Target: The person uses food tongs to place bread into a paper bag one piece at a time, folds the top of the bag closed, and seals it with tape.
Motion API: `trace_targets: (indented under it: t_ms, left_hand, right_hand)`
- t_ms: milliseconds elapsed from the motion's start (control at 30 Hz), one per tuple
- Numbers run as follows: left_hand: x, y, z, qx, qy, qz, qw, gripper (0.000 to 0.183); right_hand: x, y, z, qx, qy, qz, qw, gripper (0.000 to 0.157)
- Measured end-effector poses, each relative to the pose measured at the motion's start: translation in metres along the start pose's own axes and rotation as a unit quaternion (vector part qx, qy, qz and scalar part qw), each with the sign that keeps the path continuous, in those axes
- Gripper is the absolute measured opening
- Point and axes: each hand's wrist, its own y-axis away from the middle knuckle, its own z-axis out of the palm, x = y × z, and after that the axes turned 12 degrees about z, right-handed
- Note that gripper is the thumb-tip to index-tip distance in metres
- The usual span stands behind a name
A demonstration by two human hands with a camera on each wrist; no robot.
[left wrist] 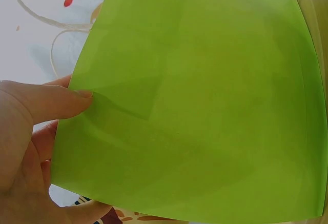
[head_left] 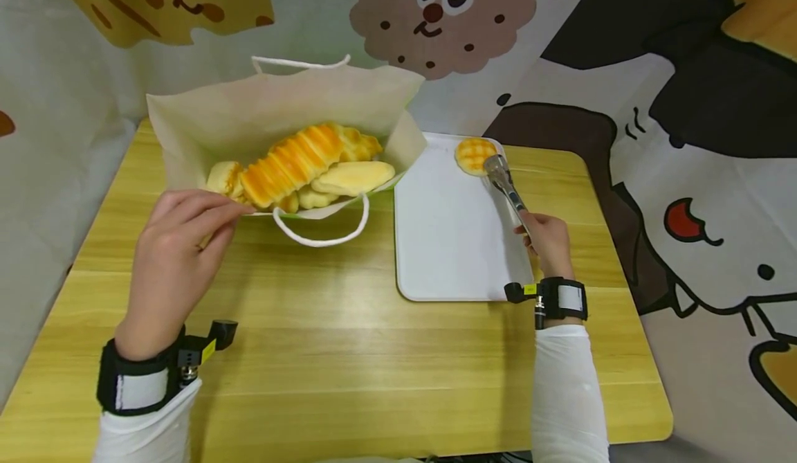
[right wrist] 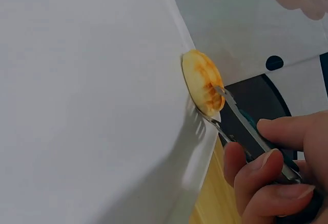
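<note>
My left hand pinches the near left rim of a paper bag, thumb on its green outer face in the left wrist view. Inside the bag lie several breads, among them a long ridged loaf and a pale oval bun. With my right hand I grip metal tongs. Their tips sit around the edge of a round bun with a golden grid top, at the far right corner of the white tray. One tip is over the bun and one under it.
White rope handles hang from the bag's near and far rims. The bag stands left of the tray on a wooden table. A cloth with cartoon prints rises behind and to the right of the table.
</note>
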Motion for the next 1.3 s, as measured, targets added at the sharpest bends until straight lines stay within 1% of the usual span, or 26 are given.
trace_targets:
  t_ms: [167,233,367,433,500,600,767,800,933,1000,1033,1233,1267,1300]
  left_hand:
    - [0.0,-0.001,0.001,0.003,0.001,-0.003,1.0,0.015]
    - [0.0,-0.001,0.002,0.015,0.007,-0.008,0.9998,0.015]
    - [0.002,0.0,0.004,0.029,0.016,-0.014,0.9994,0.017]
    - [0.002,0.0,0.004,0.027,0.015,-0.011,0.9995,0.017]
    - [0.001,-0.001,0.003,0.017,0.011,-0.005,0.9998,0.016]
    - [0.0,-0.001,0.003,0.012,0.01,0.001,0.9999,0.015]
    - [-0.001,-0.001,0.003,0.018,0.013,-0.002,0.9997,0.015]
    - [-0.001,-0.001,0.003,0.017,0.012,-0.003,0.9998,0.016]
    - [0.0,0.001,0.004,0.035,0.016,-0.008,0.9992,0.017]
    - [0.0,0.001,0.004,0.037,0.015,-0.006,0.9992,0.017]
    - [0.0,0.001,0.004,0.035,0.014,-0.004,0.9993,0.016]
    - [0.001,0.002,0.003,0.033,0.017,-0.001,0.9993,0.017]
    - [0.002,0.002,0.004,0.037,0.02,-0.002,0.9991,0.018]
    - [0.002,0.002,0.003,0.037,0.02,-0.001,0.9991,0.018]
  right_hand:
    - [-0.003,0.0,0.006,0.032,0.034,-0.011,0.999,0.05]
    - [-0.002,-0.001,0.008,0.041,0.035,-0.015,0.998,0.049]
    - [0.001,-0.001,0.009,0.054,0.018,-0.023,0.998,0.045]
    - [0.002,0.001,0.009,0.057,0.006,-0.024,0.998,0.043]
    - [0.003,0.002,0.009,0.059,0.001,-0.026,0.998,0.043]
    - [0.006,0.004,0.009,0.062,-0.005,-0.032,0.998,0.043]
    - [0.013,0.008,0.008,0.069,-0.027,-0.058,0.996,0.042]
    - [0.015,0.009,0.007,0.071,-0.033,-0.063,0.995,0.041]
    - [0.017,0.016,0.003,0.076,-0.046,-0.077,0.993,0.038]
    - [0.016,0.02,0.001,0.078,-0.05,-0.078,0.993,0.038]
    - [0.013,0.028,0.0,0.075,-0.057,-0.077,0.993,0.037]
    - [0.012,0.048,-0.011,0.07,-0.072,-0.083,0.991,0.041]
    - [0.016,0.046,-0.013,0.073,-0.069,-0.085,0.991,0.042]
    - [0.017,0.047,-0.016,0.074,-0.069,-0.088,0.991,0.043]
